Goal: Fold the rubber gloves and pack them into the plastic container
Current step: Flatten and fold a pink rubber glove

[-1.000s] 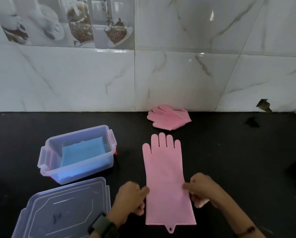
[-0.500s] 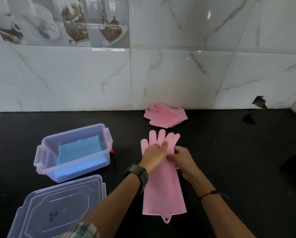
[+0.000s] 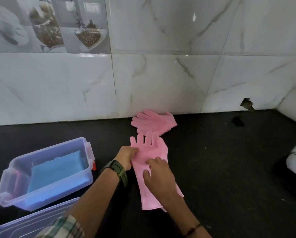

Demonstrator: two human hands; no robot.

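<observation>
My left hand (image 3: 126,156) pinched the pink glove (image 3: 154,170) at its edge. My right hand (image 3: 158,176) lay flat on it, fingers spread; the plastic container (image 3: 46,176) sat at nine o'clock

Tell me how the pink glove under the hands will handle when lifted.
The pink glove lies flat and thin on the counter, so it would likely droop. Its bristly palm under the left hand probably grips rather than slips. It seems light.
</observation>
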